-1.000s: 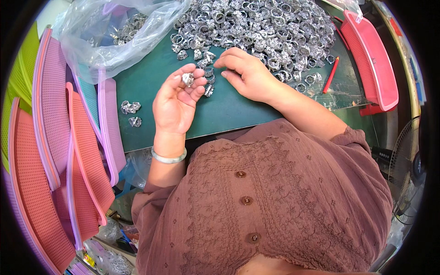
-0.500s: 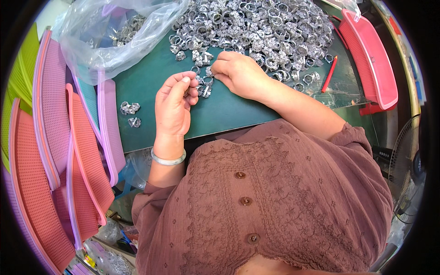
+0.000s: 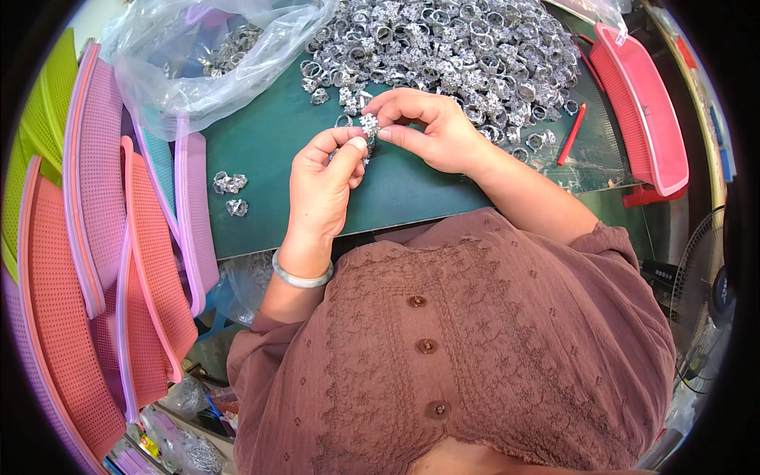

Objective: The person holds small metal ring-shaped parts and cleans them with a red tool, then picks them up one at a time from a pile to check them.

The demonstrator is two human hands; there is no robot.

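Between my hands is a silver-coloured ring (image 3: 369, 124) with a flower-like cluster on top. My left hand (image 3: 323, 178), with a pale bangle (image 3: 302, 280) on its wrist, is closed with thumb and fingertips pinching the ring. Thumb and forefinger of my right hand (image 3: 439, 134) meet it from the other side. My left fingers partly hide more rings just behind them. Beyond the hands lies a large heap of similar rings (image 3: 443, 55). Two small clumps of silver pieces, one upper (image 3: 229, 183) and one lower (image 3: 237, 207), rest on the green tabletop (image 3: 269, 182) at the left.
A clear plastic bag (image 3: 182, 87) holding more pieces stands at the far left. Stacked plastic baskets (image 3: 71, 317) in several colours crowd the left side. On the right are a red pen (image 3: 571, 134), a pink basket (image 3: 641, 111) and a fan (image 3: 701, 293).
My left hand has moved right and slightly up, toward my right hand. My right hand has turned and opened its grip outward, and a ring now shows between both hands' fingertips.
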